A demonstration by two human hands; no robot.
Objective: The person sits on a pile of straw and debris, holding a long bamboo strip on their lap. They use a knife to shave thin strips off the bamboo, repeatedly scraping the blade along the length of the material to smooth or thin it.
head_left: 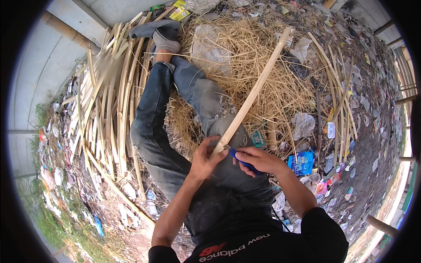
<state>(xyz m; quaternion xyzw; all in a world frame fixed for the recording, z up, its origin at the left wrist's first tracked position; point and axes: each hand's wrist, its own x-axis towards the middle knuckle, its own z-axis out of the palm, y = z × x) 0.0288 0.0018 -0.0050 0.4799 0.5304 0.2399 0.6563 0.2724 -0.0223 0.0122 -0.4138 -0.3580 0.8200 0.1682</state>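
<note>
A long pale strip of split bamboo [258, 85] slants from my lap up to the far right. Its near end is gripped by my left hand [205, 158], with the fingers wrapped round it above my thigh. In my right hand [258, 160] is a blue-handled knife [246, 162], closed in the fist. The knife's front end meets the strip just beside my left thumb; most of its blade is hidden. My legs in worn jeans [210, 98] lie stretched out beneath the strip.
Many split bamboo strips [107, 105] lie piled left of my legs. Thin shavings [258, 52] heap up beyond my knees. More strips [340, 98] rest at the right. A blue packet [301, 163] and scattered litter lie near my right arm. A pale wall [39, 65] stands at the left.
</note>
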